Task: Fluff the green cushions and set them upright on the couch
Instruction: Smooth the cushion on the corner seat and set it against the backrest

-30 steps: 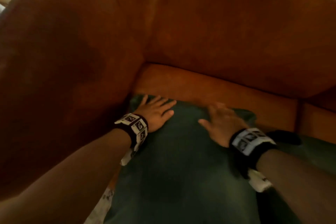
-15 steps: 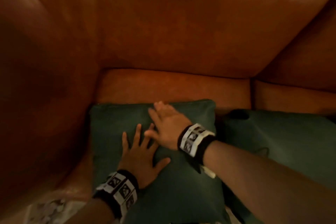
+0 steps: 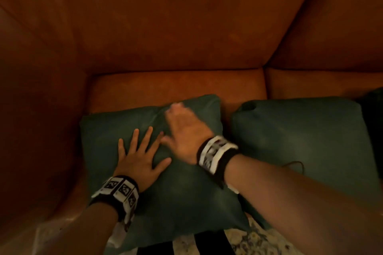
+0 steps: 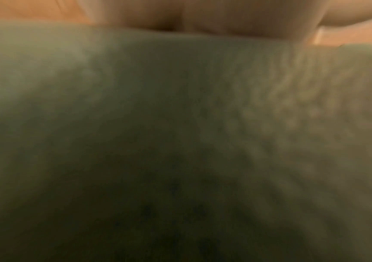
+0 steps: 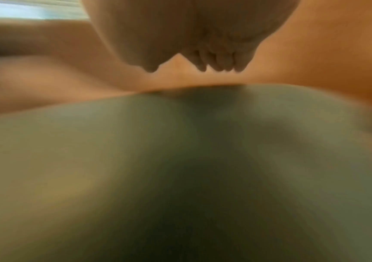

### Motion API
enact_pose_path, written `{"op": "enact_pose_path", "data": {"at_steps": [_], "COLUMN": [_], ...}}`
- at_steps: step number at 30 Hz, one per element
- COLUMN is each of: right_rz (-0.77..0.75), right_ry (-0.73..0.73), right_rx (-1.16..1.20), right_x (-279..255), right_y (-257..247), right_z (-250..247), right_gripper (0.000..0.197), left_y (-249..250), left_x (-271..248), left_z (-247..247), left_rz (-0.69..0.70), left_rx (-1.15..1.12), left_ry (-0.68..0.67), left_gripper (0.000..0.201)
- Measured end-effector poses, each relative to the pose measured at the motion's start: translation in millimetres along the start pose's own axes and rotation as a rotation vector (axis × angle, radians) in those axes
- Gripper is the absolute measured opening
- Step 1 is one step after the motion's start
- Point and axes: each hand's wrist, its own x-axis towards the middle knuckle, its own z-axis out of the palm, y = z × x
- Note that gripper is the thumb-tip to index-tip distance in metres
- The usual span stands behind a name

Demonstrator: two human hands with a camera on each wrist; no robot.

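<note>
A dark green cushion (image 3: 176, 196) lies flat on the brown leather couch seat (image 3: 165, 87), close to the left armrest. My left hand (image 3: 143, 149) rests on it palm down with the fingers spread. Just to its right, my right hand (image 3: 181, 128) is blurred with motion and lies on the cushion's upper middle, where the fabric is creased. A second green cushion (image 3: 300, 143) lies flat to the right, untouched. The left wrist view is filled with green cushion (image 4: 180, 124) under the palm (image 4: 202, 16). In the right wrist view the fingertips (image 5: 216, 63) hover over the cushion (image 5: 180, 177).
The couch backrest (image 3: 165, 27) rises behind the cushions and the armrest (image 3: 41, 130) stands at the left. Floral and black-striped fabric (image 3: 248, 240) shows at the bottom edge. A thin dark cord (image 3: 294, 163) lies on the right cushion, and a dark object (image 3: 373, 122) sits at far right.
My left hand has slid from the cushion's far left corner down to its middle. My right hand has crossed leftward to the upper middle and is now moving, denting the fabric.
</note>
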Motion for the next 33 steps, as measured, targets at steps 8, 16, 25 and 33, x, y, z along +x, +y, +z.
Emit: {"op": "enact_pose_path", "data": {"at_steps": [8, 16, 25, 33], "right_rz": [0.135, 0.458, 0.806, 0.983], "right_ry": [0.026, 0.270, 0.270, 0.223], "right_rx": [0.004, 0.179, 0.375, 0.786], "right_x": [-67, -118, -201, -200], "right_y": [37, -29, -24, -17], "right_z": [53, 78, 146, 121], "right_gripper": [0.080, 0.075, 0.073, 0.076], "left_y": [2, -5, -13, -16], "left_x": [4, 3, 1, -94], "left_z": [-5, -12, -13, 43], "left_rz": [-0.001, 0.020, 0.055, 0.459], "left_rx": [-0.013, 0.007, 0.042, 0.136], "left_ry": [-0.018, -0.103, -0.041, 0.230], "left_gripper": [0.071, 0.072, 0.075, 0.088]}}
